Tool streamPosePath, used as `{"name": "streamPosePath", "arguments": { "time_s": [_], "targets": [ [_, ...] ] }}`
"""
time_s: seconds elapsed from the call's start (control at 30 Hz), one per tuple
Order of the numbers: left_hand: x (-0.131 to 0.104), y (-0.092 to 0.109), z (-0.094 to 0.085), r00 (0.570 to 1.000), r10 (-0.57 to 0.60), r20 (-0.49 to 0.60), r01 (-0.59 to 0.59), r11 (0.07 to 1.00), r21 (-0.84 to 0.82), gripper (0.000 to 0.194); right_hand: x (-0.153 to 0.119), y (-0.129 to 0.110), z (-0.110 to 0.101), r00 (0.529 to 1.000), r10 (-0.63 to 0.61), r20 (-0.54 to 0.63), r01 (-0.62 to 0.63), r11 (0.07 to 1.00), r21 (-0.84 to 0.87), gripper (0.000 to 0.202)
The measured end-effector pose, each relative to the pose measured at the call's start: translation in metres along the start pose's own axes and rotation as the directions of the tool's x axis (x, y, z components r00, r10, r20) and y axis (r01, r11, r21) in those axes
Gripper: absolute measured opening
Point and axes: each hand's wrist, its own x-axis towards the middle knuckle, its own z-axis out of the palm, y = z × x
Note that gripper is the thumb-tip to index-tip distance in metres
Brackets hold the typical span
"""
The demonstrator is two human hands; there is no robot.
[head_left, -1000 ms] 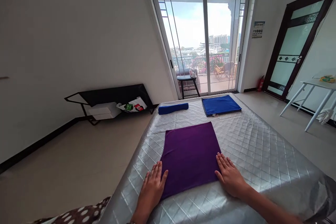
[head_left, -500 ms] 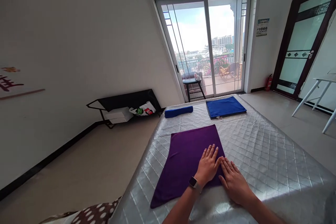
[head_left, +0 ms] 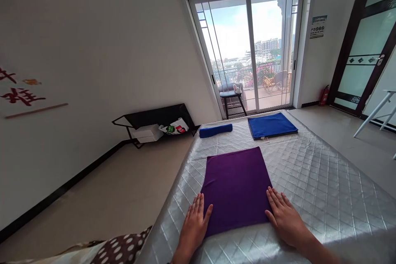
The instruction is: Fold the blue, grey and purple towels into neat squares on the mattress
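Note:
A purple cloth (head_left: 236,189) lies flat on the silver quilted bed cover (head_left: 312,173), with a small crease near its left side. My left hand (head_left: 194,220) rests palm down at the cloth's left edge, thumb apart from the other fingers. At the right edge, near the lower right corner, my right hand (head_left: 284,214) lies flat with its fingers stretched out. Neither hand grips anything. Further up the bed are a rolled blue cloth (head_left: 215,130) on the left and a folded blue cloth (head_left: 272,125) on the right.
A black rack (head_left: 154,116) with a white box (head_left: 145,133) and a printed bag (head_left: 175,128) stands by the left wall. Beyond the bed is a stool (head_left: 230,95) at the sliding door. Brown dotted fabric (head_left: 120,248) shows at the lower left.
My left hand has moved left, from the cloth's right part to its left edge. The cloth's lower left corner no longer spreads outward. My right hand stays at the right edge. The view has shifted slightly.

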Motion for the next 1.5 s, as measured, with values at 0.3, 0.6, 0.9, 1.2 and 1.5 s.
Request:
{"name": "streamPosePath", "arguments": {
  "time_s": [0.3,0.6,0.9,1.2,1.5],
  "targets": [
    [-0.003,0.005,0.0,0.999,-0.016,-0.038,0.015,1.0,-0.018,0.062,0.108,-0.011,-0.04,0.991,0.108,0.083,-0.108,0.994,-0.008,0.063],
    [0.093,0.082,-0.037,1.0,0.022,0.014,-0.021,0.999,-0.043,0.069,0.115,-0.002,-0.021,0.98,0.193,0.055,-0.193,0.981,-0.009,0.066],
    [0.125,0.033,-0.026,0.971,-0.195,0.14,0.202,0.979,-0.033,0.07,0.121,0.001,-0.019,0.973,0.212,0.091,-0.211,0.977,-0.022,0.064],
    [0.115,0.008,0.012,0.987,-0.158,-0.02,0.157,0.986,-0.065,0.071,0.123,0.007,-0.016,0.98,0.184,0.079,-0.182,0.983,-0.038,0.066],
    [0.11,0.012,0.014,0.986,-0.157,-0.064,0.154,0.987,-0.047,0.071,0.208,0.021,-0.037,0.978,0.193,0.082,-0.19,0.981,-0.039,0.068]
  ]
}}
